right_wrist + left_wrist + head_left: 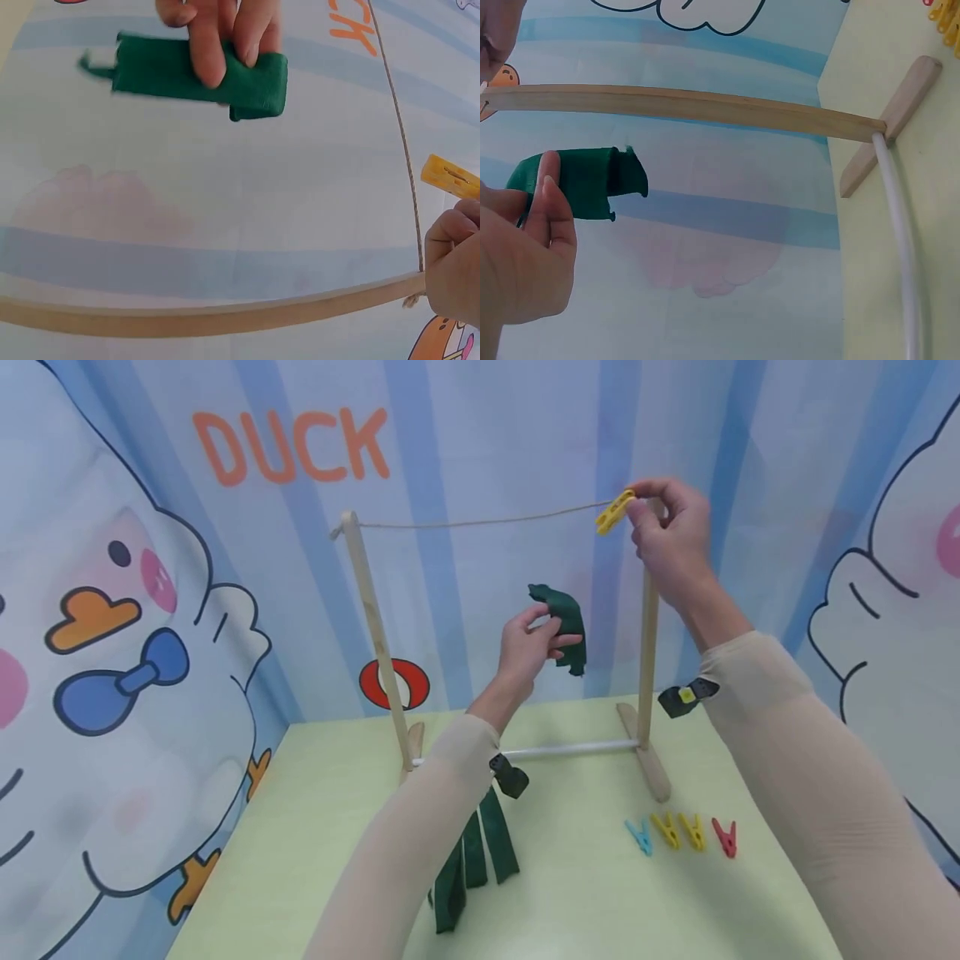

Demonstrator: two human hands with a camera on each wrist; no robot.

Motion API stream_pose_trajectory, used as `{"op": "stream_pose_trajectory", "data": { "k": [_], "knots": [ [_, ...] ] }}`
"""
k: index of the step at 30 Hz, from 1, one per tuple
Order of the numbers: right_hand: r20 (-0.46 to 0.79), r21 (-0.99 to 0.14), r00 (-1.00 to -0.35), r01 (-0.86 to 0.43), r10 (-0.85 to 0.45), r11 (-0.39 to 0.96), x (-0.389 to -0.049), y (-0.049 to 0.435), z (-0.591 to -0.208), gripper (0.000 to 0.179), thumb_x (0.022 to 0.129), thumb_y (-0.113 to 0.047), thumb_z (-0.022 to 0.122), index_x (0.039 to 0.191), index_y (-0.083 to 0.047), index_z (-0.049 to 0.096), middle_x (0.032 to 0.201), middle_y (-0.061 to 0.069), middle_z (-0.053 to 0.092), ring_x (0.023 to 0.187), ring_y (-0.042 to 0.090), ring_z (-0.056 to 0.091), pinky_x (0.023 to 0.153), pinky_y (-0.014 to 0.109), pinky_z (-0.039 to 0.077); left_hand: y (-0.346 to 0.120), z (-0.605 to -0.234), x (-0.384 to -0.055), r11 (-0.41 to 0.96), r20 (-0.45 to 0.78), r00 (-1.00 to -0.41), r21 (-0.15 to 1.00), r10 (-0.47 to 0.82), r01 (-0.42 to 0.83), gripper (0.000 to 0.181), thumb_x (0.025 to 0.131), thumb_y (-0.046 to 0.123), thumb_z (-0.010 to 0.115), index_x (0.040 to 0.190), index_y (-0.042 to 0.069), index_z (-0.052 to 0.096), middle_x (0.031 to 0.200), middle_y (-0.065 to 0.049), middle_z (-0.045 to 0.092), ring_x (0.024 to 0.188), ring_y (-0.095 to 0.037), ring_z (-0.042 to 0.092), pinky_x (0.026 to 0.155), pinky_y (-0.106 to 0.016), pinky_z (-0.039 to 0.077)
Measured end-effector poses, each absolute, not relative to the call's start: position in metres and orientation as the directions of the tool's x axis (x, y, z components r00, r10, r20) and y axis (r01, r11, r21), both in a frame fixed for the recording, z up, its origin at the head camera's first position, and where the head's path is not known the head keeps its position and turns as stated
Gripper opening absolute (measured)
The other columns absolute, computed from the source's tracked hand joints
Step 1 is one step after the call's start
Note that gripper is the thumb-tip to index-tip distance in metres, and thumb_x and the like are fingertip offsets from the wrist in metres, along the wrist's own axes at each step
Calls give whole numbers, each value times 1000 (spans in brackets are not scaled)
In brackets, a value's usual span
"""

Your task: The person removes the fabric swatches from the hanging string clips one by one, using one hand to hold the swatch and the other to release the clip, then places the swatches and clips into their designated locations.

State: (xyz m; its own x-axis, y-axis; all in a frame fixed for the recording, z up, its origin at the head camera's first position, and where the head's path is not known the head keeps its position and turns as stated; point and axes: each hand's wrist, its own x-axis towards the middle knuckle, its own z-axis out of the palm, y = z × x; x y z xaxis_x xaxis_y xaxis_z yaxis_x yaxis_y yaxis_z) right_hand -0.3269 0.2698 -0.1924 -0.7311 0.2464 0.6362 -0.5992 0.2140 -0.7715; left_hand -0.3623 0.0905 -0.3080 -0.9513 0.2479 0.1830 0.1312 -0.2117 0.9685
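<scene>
Between the thumb and fingers of my left hand (525, 647) is a folded strip of dark green cloth (568, 622), held up below the string. In the left wrist view the green cloth (585, 184) bends over, with its loose end pointing away from the fingers. My right hand (675, 531) pinches a yellow clothespin (615, 512) at the right end of the string (480, 522), close to the top of the right wooden post (648, 643). The yellow clothespin (450, 177) also shows in the right wrist view, beside the string.
Several green cloth strips (498, 839) lie on the pale yellow table (570, 893), partly behind my left sleeve. A blue clothespin (641, 837), two yellow clothespins (678, 832) and a red clothespin (725, 838) lie at the right. A white rod (570, 749) joins the posts low down.
</scene>
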Motion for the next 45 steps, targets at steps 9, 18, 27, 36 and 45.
{"op": "stream_pose_trajectory", "data": {
  "k": [9,18,27,36,45],
  "knots": [
    [665,-741,-719,-599,202,304,-301,285,-226,21,102,-9,56,119,-2,64,109,5,58,68,15,52,56,19,42,73,-335,-352,-207,115,-963,976,243,64,39,101,15,62,139,10,58,104,-7,72,64,-14,69,56,-23,48],
    [636,-722,-752,-500,175,479,-273,315,-296,27,103,-7,54,124,9,59,109,7,61,83,5,57,66,12,48,50,-377,-335,-126,95,-966,990,240,66,36,98,20,66,132,7,63,58,4,54,43,-11,31,47,-26,28],
    [473,-720,-872,-300,127,625,-240,352,-374,37,107,-19,49,130,9,56,119,26,61,76,6,59,64,15,49,33,-423,-318,-34,48,-964,999,262,40,38,98,24,66,132,7,63,76,1,66,70,-12,60,59,-24,41],
    [294,-669,-953,-152,71,728,-204,370,-413,43,108,-25,47,134,9,52,119,29,60,82,25,62,60,30,51,30,-453,-310,68,-40,-975,997,219,-26,35,98,24,67,129,7,66,81,0,68,71,-11,62,63,-30,45],
    [224,-598,-971,-69,83,799,-194,389,-437,46,108,-22,45,132,17,47,118,34,56,103,48,57,75,55,52,24,-485,-305,264,-99,-970,964,221,-38,26,99,15,65,119,-1,68,99,-9,68,68,-15,66,59,-29,49]
  ]
}}
